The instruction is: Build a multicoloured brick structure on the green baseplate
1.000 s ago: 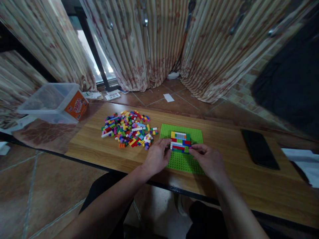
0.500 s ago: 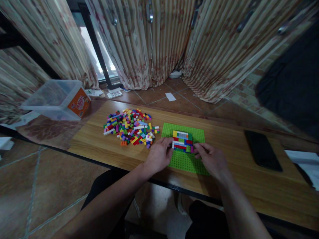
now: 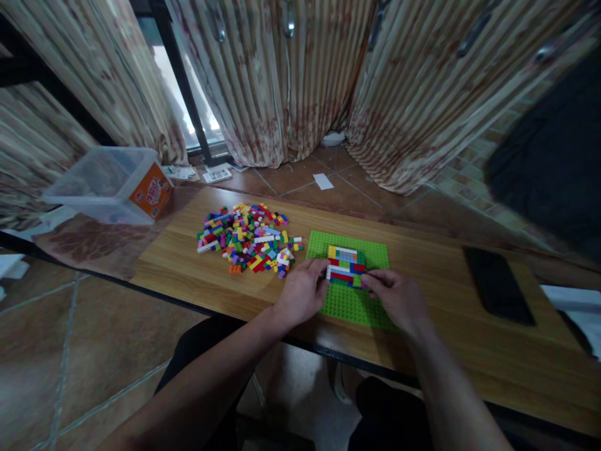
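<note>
A layered block of toy building bricks, in yellow, white, grey, red, blue and green, sits on a green studded baseplate. My left hand has its thumb and fingers closed against the block's left edge, beside some white bricks. At the block's near right corner, the fingertips of my right hand are pinched together over the top. They partly cover a magenta brick there. Whatever lies between the right fingertips is too small and hidden to make out.
Left of the baseplate lies a heap of loose multicoloured bricks on the wooden table. A clear plastic box with an orange label stands at the far left. A black phone lies to the right, with white papers beyond it.
My right fingertips have moved slightly left, from beside the block's right edge onto its near right corner. My left hand keeps its place at the left edge. The camera view has shifted a little.
</note>
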The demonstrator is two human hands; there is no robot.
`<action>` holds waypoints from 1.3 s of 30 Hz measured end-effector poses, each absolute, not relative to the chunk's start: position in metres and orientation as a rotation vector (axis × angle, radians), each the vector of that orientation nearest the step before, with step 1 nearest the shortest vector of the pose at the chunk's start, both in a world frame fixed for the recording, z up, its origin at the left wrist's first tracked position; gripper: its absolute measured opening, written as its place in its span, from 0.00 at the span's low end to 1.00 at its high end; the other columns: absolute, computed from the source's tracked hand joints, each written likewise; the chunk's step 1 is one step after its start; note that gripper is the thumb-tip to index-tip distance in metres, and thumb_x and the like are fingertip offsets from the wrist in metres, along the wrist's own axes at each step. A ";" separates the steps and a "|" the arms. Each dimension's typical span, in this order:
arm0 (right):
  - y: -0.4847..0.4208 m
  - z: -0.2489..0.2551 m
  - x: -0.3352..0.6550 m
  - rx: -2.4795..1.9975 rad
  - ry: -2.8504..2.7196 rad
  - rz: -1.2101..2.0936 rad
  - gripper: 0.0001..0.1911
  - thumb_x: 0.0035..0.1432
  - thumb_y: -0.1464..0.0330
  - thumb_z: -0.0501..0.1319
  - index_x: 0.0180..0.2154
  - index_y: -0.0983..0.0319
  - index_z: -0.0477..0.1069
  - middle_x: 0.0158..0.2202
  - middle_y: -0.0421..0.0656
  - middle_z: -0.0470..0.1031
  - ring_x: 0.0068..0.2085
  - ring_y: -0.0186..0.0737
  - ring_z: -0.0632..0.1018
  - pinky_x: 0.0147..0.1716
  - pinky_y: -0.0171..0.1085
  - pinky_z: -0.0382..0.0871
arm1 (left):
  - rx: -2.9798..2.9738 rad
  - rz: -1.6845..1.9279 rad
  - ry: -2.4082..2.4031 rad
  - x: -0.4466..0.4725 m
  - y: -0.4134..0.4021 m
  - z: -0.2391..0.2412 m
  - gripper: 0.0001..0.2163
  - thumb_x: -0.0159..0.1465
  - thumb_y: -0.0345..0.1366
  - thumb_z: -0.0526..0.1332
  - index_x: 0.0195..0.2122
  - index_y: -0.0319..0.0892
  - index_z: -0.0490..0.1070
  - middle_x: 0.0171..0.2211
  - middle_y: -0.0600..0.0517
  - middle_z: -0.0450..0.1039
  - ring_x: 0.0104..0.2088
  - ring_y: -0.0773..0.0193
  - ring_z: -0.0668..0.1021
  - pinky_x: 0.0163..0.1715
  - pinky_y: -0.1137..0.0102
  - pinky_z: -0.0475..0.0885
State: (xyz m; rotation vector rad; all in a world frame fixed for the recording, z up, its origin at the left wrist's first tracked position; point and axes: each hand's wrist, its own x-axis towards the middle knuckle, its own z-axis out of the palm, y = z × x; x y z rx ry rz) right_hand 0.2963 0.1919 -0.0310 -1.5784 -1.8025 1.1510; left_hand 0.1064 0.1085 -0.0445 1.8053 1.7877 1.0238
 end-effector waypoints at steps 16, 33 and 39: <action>0.197 -0.029 0.302 -1.589 -1.760 1.259 0.20 0.49 0.51 0.63 0.31 0.63 0.76 0.26 0.44 0.78 0.23 0.35 0.74 0.21 0.33 0.65 | 1.813 1.042 1.783 0.106 0.107 -0.047 0.16 0.61 0.27 0.55 0.51 0.43 0.66 0.45 0.48 0.72 0.43 0.60 0.76 0.47 0.64 0.73; 0.190 -0.025 0.297 -1.611 -1.781 0.836 0.19 0.55 0.51 0.57 0.34 0.59 0.75 0.27 0.43 0.79 0.31 0.45 0.79 0.34 0.41 0.69 | 1.825 1.038 1.614 0.106 0.103 -0.045 0.24 0.59 0.24 0.54 0.58 0.43 0.62 0.49 0.47 0.74 0.45 0.62 0.77 0.47 0.66 0.75; 0.188 -0.026 0.294 -1.620 -1.831 0.725 0.20 0.55 0.50 0.56 0.35 0.58 0.76 0.26 0.43 0.78 0.30 0.48 0.79 0.31 0.42 0.68 | 1.939 0.986 1.519 0.104 0.111 -0.045 0.27 0.60 0.25 0.55 0.61 0.43 0.57 0.56 0.45 0.69 0.54 0.58 0.74 0.55 0.61 0.71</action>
